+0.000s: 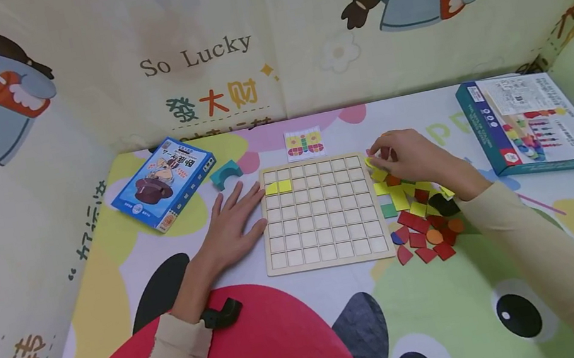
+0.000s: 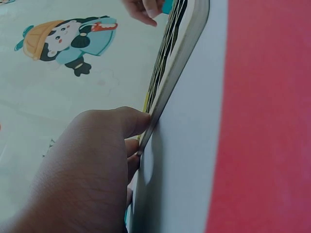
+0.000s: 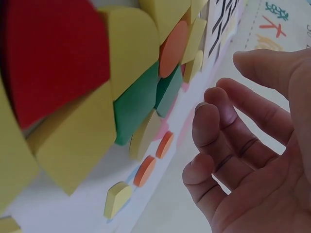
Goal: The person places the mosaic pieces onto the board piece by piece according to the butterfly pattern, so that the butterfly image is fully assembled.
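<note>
A wooden grid board [image 1: 323, 221] lies in the middle of the table, with two yellow square tiles [image 1: 284, 186] side by side in its second row at the left. My left hand [image 1: 229, 230] rests at the board's left edge, fingers spread; in the left wrist view its thumb [image 2: 133, 121] touches the board's side. Past the upper right corner of the board, my right hand [image 1: 412, 157] hovers by the loose coloured pieces [image 1: 398, 198]. Its fingers [image 3: 209, 124] are loosely bent, with nothing between them and the thumb in the right wrist view.
A small butterfly picture card [image 1: 305, 145] lies behind the board. At the back left are a blue box [image 1: 164, 184] and a teal arch-shaped block [image 1: 226, 174]. A larger box [image 1: 533, 119] lies back right. Red pieces [image 1: 412, 221] and orange discs [image 1: 434, 236] spread towards the front.
</note>
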The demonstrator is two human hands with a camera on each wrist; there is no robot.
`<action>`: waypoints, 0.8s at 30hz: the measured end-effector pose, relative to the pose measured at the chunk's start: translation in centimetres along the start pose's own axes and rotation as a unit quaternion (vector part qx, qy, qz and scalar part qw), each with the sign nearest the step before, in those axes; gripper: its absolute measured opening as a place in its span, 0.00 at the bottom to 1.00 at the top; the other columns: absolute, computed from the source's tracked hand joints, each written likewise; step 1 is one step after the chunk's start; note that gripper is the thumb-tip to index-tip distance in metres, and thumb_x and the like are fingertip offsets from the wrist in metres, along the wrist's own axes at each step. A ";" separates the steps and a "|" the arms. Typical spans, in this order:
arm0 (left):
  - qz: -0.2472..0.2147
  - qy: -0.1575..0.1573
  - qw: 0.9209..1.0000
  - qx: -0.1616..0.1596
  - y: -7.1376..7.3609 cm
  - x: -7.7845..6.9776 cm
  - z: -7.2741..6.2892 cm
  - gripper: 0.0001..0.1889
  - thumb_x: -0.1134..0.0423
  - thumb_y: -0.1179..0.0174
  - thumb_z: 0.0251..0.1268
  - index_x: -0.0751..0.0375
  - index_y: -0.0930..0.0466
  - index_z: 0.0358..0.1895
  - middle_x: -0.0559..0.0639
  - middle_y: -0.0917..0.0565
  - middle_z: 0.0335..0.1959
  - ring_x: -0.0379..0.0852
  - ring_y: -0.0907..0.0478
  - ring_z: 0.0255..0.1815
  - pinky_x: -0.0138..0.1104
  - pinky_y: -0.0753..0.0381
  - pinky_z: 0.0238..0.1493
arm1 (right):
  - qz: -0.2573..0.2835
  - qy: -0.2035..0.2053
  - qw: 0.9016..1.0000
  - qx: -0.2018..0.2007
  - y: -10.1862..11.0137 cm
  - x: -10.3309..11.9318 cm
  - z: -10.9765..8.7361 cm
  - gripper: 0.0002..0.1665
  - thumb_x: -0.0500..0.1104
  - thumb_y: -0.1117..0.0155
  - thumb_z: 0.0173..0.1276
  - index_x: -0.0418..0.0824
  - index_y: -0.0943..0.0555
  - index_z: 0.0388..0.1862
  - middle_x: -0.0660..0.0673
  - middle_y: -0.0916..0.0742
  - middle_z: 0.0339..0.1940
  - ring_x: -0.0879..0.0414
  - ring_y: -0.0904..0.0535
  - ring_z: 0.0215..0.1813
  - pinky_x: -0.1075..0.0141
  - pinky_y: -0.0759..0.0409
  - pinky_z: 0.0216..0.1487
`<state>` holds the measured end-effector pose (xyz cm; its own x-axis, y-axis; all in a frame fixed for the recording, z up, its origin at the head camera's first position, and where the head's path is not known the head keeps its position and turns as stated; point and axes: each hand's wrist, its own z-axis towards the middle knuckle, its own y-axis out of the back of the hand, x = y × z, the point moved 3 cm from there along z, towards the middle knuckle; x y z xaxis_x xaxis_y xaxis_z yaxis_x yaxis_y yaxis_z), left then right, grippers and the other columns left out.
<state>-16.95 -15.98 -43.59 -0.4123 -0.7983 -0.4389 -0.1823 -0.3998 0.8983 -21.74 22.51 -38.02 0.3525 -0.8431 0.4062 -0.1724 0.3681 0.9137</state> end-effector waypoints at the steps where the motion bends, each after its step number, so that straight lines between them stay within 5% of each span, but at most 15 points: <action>1: 0.000 0.000 1.000 0.000 0.0 0.0 0.0 0.38 0.40 0.46 0.77 0.41 0.43 0.86 0.41 0.43 0.88 0.53 0.60 0.92 0.62 0.68 0.88 | -0.002 0.002 1.000 -0.003 0.0 -0.1 -0.1 0.16 0.43 0.31 0.75 0.34 0.12 0.54 0.40 0.12 0.38 0.50 0.20 0.36 0.61 0.19 0.38; 24: 0.006 0.003 1.000 0.003 -0.1 0.2 0.0 0.38 0.41 0.46 0.77 0.41 0.43 0.86 0.41 0.44 0.89 0.53 0.60 0.92 0.62 0.68 0.89 | -0.006 -0.037 0.999 0.036 1.1 -2.8 -1.5 0.19 0.45 0.32 0.76 0.35 0.13 0.58 0.42 0.15 0.36 0.51 0.23 0.37 0.63 0.23 0.36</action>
<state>-17.02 -16.08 -43.75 -0.4087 -0.8064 -0.4274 -0.1820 -0.3869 0.9040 -21.54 25.91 -38.13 0.2869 -0.8747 0.3906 -0.2343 0.3313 0.9140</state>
